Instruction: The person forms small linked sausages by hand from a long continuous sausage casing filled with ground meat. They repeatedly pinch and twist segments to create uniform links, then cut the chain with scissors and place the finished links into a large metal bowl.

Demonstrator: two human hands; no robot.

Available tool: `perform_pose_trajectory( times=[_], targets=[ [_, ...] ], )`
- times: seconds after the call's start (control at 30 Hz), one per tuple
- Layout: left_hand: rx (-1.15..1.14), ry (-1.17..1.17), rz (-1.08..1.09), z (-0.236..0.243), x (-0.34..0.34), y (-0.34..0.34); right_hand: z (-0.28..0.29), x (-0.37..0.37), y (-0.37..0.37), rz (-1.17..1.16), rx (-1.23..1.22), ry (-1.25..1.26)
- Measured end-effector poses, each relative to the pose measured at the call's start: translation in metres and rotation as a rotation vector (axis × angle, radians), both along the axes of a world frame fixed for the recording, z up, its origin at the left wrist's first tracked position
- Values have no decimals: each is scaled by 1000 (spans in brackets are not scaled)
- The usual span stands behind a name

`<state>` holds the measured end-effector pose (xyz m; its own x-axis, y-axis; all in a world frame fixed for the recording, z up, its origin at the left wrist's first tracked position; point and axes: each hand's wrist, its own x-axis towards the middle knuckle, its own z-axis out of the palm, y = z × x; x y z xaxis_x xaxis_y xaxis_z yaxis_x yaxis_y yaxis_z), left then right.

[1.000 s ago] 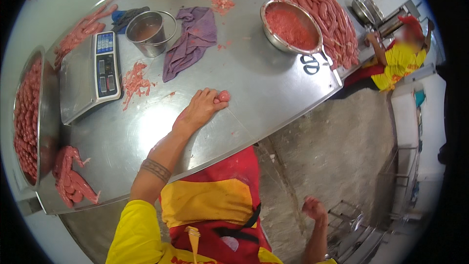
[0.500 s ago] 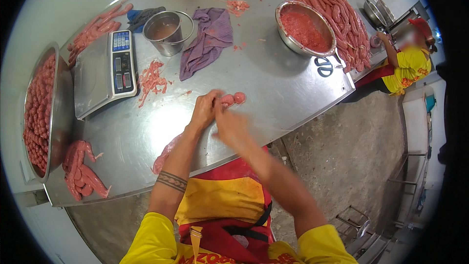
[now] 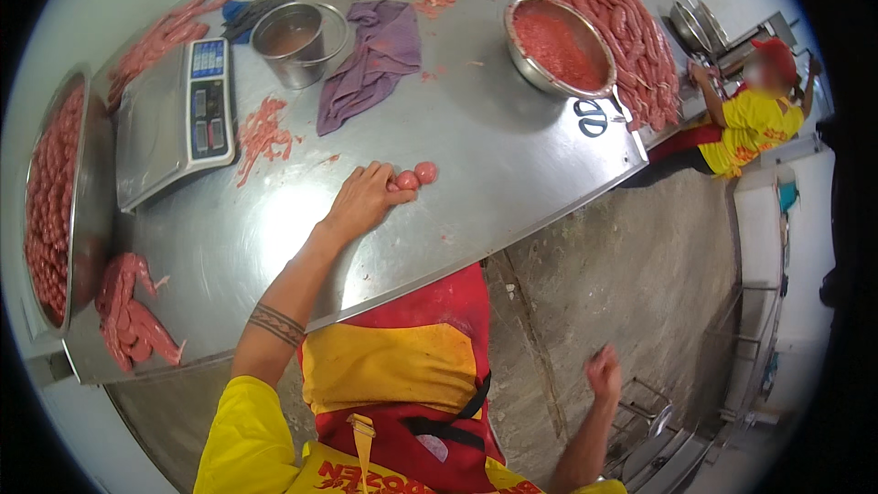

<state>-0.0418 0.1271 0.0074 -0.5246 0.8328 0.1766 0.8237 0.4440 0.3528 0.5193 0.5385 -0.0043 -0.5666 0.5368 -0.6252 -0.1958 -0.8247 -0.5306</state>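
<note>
Left hand (image 3: 361,201) is on the steel table (image 3: 512,183), set in from the near edge, about mid-length. Palm down, thumb and fingers drawn in around the near end of a short pink sausage string (image 3: 407,180). Two round links show past the fingertips, resting on the surface; anything under the palm or forearm is hidden.

Key relation: links lie directly off the left fingertips, to the right and slightly toward the far edge. Visible long axis runs the same way, roughly parallel to the near edge, which slants up to the right.

Right hand (image 3: 604,373) is well apart, out beyond the near edge over the floor. Fingers look curled; too small and soft to tell if it holds anything. Left is clearly the nearer hand, and the only one in contact.

Around it: meat scraps (image 3: 265,139) and scale (image 3: 151,133) toward the left end, purple cloth (image 3: 377,59) farther in, beside the metal bucket (image 3: 297,73). Bowl of red mince (image 3: 523,64) and scissors (image 3: 591,119) sit toward the right end, scissors near the right-hand near corner. Table immediately around the links carries no tool.
</note>
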Motion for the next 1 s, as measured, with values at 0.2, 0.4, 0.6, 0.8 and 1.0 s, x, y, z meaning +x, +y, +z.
perform_pose_trajectory(
  times=[0.2,0.4,0.6,0.8,1.0],
  targets=[
    [340,-337,205,-9,12,-34,6,-361,40,313,598,-471],
    [558,-600,516,-19,22,-25,11,-532,-246,1314,2268,-423],
    [506,-515,609,-24,25,-17,45,-350,-268,1200,1782,-124],
    [428,-459,577,-14,34,-12,114,-103,-78,1473,1398,-857],
    [-26,55,113,-11,28,-26,29,19,-7,616,104,-468]
  ],
)
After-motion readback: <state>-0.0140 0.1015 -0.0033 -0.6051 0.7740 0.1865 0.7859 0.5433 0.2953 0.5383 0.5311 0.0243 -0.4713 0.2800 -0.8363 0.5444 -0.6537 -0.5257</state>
